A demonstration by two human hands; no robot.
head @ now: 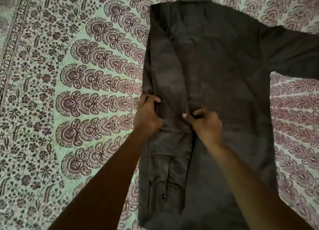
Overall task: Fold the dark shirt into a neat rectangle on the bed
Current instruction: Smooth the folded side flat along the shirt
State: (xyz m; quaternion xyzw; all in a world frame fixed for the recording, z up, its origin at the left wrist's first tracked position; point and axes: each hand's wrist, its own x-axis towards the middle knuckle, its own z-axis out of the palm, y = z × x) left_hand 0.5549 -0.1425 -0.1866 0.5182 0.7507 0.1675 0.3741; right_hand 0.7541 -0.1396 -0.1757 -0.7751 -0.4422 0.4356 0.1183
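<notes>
The dark shirt [224, 78] lies flat on the bed, collar at the far end. Its left side is folded inward, with the left sleeve [170, 162] laid down along that fold, cuff and a button near the hem. The right sleeve [291, 52] still stretches out to the right. My left hand [146, 114] grips the folded left edge at mid-length. My right hand [207, 122] pinches the inner edge of the folded sleeve, fingers curled on the cloth.
The bed is covered by a pale green sheet [77, 91] printed with dark red paisley and flower patterns. A patterned border band [12, 57] runs along its far left side. Sheet shows on both sides of the shirt.
</notes>
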